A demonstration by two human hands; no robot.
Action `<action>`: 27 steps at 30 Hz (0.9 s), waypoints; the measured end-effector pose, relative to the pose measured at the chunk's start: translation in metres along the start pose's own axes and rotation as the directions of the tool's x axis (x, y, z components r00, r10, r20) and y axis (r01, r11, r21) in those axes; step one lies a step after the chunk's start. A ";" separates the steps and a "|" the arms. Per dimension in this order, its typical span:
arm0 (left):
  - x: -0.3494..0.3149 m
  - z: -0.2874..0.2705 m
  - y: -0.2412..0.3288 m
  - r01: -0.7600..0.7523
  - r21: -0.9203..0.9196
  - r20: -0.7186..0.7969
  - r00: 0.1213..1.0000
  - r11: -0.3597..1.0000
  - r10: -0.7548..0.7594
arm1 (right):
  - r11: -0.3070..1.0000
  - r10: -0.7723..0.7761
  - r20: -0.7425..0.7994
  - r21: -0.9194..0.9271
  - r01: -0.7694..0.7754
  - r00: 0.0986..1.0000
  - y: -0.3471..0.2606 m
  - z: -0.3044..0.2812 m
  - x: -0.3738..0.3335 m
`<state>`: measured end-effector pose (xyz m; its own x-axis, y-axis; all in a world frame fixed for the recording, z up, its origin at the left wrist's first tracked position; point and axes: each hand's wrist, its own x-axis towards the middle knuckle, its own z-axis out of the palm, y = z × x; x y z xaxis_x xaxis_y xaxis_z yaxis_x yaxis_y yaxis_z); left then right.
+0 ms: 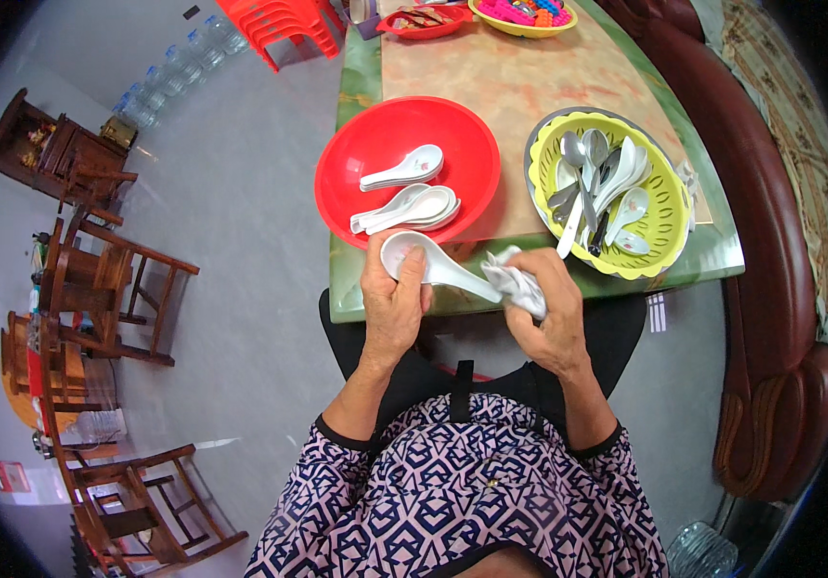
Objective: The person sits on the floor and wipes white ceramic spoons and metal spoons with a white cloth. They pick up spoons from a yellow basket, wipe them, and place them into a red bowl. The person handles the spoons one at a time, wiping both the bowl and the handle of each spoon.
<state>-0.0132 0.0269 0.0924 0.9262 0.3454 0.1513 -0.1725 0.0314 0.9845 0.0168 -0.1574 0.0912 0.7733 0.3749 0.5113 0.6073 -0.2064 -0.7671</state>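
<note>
My left hand grips a large white soup spoon by its bowl, thumb resting inside. The spoon's handle points right, toward my right hand. That hand is closed on a crumpled white cloth, which is wrapped round the handle's end. Just beyond my left hand stands a red basin holding several white soup spoons in two small stacks. Past my right hand is a yellow-green slotted basket, set in a grey one, with metal and white spoons piled inside.
The table has a green marbled edge. At its far end sit a red tray and a yellow bowl of colourful pieces. A brown leather sofa runs along the right. Wooden chairs and red stacked stools stand left.
</note>
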 end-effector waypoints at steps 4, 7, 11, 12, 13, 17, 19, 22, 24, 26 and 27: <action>-0.006 0.010 -0.001 0.004 0.045 0.085 0.996 0.999 -0.008 | 0.960 0.119 0.119 0.241 -0.145 0.986 0.006 0.019 0.009; -0.008 0.009 0.000 -0.058 0.110 0.099 0.994 0.992 0.047 | 0.861 0.279 0.284 0.348 -0.370 0.917 0.003 0.019 0.012; -0.007 0.010 -0.001 -0.137 0.159 0.168 0.980 0.978 0.110 | 0.675 0.451 0.439 0.401 -0.619 0.777 0.008 0.020 0.011; -0.005 0.008 -0.004 -0.177 0.211 0.195 0.971 0.961 0.136 | 0.657 0.458 0.468 0.395 -0.642 0.756 0.008 0.019 0.009; -0.005 0.008 -0.004 -0.176 0.225 0.202 0.971 0.958 0.131 | 0.639 0.463 0.496 0.387 -0.665 0.734 0.009 0.017 0.005; -0.002 0.015 0.001 -0.015 0.117 0.117 0.993 0.993 0.001 | 0.624 0.525 0.399 0.420 -0.659 0.752 0.003 0.020 -0.008; 0.001 0.024 0.000 0.132 -0.054 0.024 0.991 0.990 -0.130 | 0.687 0.533 0.271 0.414 -0.597 0.801 0.010 0.028 -0.016; -0.011 0.033 -0.033 0.054 0.010 0.044 0.998 0.999 -0.054 | 0.775 0.508 0.098 0.380 -0.504 0.856 0.017 0.039 -0.018; -0.021 0.032 -0.040 0.041 0.032 0.073 0.996 0.999 -0.043 | 0.840 0.455 0.007 0.328 -0.432 0.891 0.016 0.043 -0.014; -0.020 0.031 -0.036 0.073 0.047 0.017 0.997 0.996 -0.074 | 0.880 0.408 0.060 0.242 -0.410 0.911 0.006 0.040 -0.012; -0.017 0.033 -0.028 0.089 0.027 -0.036 0.996 0.996 -0.088 | 0.900 0.378 0.089 0.197 -0.388 0.921 0.002 0.038 -0.010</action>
<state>-0.0126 -0.0110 0.0651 0.9252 0.3746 0.0613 -0.0808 0.0365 0.9961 0.0033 -0.1273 0.0693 0.9260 0.3480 0.1466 0.2105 -0.1534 -0.9655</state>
